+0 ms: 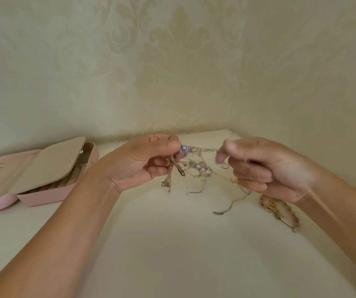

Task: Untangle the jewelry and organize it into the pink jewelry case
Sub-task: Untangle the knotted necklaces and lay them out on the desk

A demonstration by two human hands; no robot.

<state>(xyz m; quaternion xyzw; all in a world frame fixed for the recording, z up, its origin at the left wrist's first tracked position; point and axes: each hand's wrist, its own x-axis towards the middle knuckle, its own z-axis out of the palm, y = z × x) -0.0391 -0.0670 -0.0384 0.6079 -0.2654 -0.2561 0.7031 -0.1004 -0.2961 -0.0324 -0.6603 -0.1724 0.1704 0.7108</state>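
Observation:
A tangle of jewelry (196, 166) with pale beads, thin chains and gold charms hangs in the air between my hands, above the white surface. My left hand (149, 162) pinches its left end, where a violet stone shows at the fingertips. My right hand (263, 168) is blurred and grips a thin strand at the tangle's right end. Loose chain ends dangle down to the surface. The pink jewelry case (43, 195) lies open at the far left, a beige flap folded over its compartments.
A separate beaded bracelet (280, 209) with a gold charm lies on the white surface (172, 244) under my right wrist. Patterned cream walls (172, 72) close the corner right behind the hands and along the right side.

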